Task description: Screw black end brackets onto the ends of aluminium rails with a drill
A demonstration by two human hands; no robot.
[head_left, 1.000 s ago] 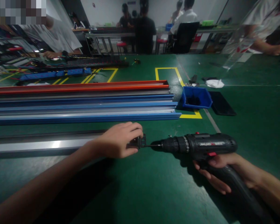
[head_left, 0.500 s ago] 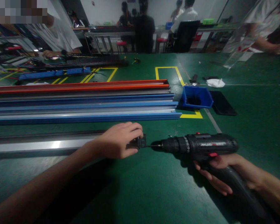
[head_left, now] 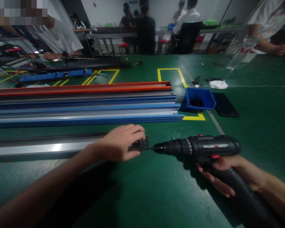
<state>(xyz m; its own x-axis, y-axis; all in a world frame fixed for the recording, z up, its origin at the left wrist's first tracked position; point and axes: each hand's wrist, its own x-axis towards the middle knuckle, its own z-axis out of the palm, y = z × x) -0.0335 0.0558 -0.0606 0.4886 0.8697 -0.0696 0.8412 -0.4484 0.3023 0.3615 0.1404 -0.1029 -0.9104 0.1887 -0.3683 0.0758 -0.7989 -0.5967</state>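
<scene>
My left hand (head_left: 123, 142) is closed round the right end of a long silver metal profile (head_left: 49, 147) lying on the green table. At that end sits a black end piece (head_left: 144, 144) with small holes, partly hidden by my fingers. My right hand (head_left: 225, 171) grips the handle of a black cordless drill (head_left: 211, 145), which lies on its side with the chuck pointing left. Its long thin bit (head_left: 154, 148) reaches to the end piece and appears to touch it. A small screw-like piece (head_left: 173, 138) lies just behind the chuck.
Beyond the profile lie several blue profiles (head_left: 133, 119) and an orange profile (head_left: 133, 86). A blue bin (head_left: 209, 103) holds small dark parts, beside a black phone-like slab (head_left: 226, 104). White tissue (head_left: 218, 84) lies farther back. People work at the far side.
Both hands, the drill and the profile keep practically the same positions. The whole view has shifted very slightly.
</scene>
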